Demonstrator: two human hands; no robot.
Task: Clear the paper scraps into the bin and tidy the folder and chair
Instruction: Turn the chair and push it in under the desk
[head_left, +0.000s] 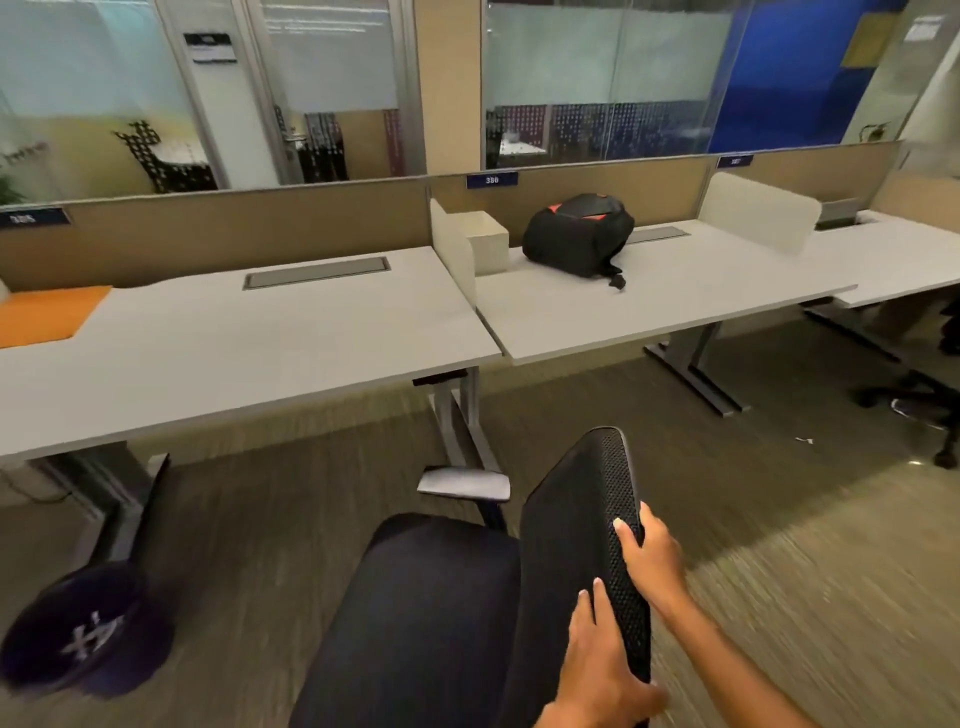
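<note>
A black office chair stands on the carpet in front of the desks, its seat turned toward the left desk. Both hands hold the mesh backrest. My left hand grips its lower edge, thumb on the mesh face. Higher up, my right hand wraps the backrest rim. An orange folder lies flat at the far left of the left desk. No bin is in view. A small white scrap lies on the carpet at the right.
A dark cap lies on the floor by the left desk's leg. A black backpack and a white box sit on the middle desk. Another chair's base stands at the right. Desk legs rise ahead of the chair.
</note>
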